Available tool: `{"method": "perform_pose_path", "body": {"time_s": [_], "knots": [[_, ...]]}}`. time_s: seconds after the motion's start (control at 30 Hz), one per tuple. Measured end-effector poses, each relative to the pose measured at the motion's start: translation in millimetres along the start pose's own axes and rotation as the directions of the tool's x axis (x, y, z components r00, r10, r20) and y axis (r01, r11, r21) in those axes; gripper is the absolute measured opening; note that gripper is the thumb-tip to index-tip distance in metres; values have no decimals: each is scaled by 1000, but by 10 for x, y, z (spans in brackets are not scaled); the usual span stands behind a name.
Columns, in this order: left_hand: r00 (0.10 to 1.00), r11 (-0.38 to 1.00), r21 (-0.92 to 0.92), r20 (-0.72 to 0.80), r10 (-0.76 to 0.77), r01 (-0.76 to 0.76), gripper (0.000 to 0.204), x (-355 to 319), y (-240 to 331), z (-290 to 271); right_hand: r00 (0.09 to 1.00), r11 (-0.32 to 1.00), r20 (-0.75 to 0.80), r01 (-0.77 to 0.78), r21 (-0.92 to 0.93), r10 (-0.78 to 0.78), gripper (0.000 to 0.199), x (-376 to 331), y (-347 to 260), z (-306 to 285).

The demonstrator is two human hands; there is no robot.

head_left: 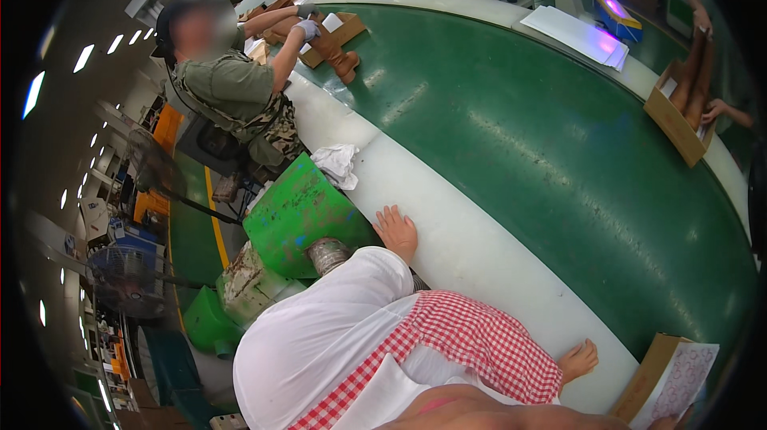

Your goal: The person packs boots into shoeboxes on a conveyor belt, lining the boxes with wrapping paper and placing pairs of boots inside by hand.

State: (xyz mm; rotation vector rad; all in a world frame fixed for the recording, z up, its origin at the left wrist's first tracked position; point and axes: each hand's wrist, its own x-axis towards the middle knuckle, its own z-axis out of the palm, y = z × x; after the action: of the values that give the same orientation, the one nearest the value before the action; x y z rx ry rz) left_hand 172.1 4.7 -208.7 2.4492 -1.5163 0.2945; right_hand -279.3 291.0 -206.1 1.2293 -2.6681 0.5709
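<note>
Resting palm down on the long, smooth white bench (487, 266), near the middle of the view: the left hand (396, 234), fingers spread, straight and gripping nothing. Further toward the lower right, on the same bench: the right hand (579, 360), fingers extended with a slight bend, with nothing seen in their grasp.

Nearest to the right hand, just beyond its fingertips toward the lower right and apart from them: a brown cardboard box with a white, red-patterned sheet (667, 382). Cut off by the lower edge; long axis slanting upward and a little to the right, across the line of the bench rather than along it. Much closer to the right hand than to the left. Cannot tell what lies inside.

Close beside the left hand, a scuffed green metal hood (300, 210); just past it, a crumpled white cloth (337, 165). Beyond the bench, a broad, glossy green surface (519, 142). At upper left, a co-worker in an olive shirt (228, 83), with gloved hands at a tan leather boot (343, 67). At far right, another person's hands by an open tan carton (667, 122) with tall brown boots (693, 87).
</note>
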Motion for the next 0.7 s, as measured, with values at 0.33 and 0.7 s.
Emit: {"method": "perform_pose_path", "body": {"time_s": [0.33,0.7], "knots": [[1000,1000,-29,16,9,-9,48,10,36,-25,998,981,20,-47,-187,52,30,14,-66,-25],[999,1000,-2,33,17,-16,48,1,63,-83,988,967,130,-43,-250,78,41,186,-369,32]]}}
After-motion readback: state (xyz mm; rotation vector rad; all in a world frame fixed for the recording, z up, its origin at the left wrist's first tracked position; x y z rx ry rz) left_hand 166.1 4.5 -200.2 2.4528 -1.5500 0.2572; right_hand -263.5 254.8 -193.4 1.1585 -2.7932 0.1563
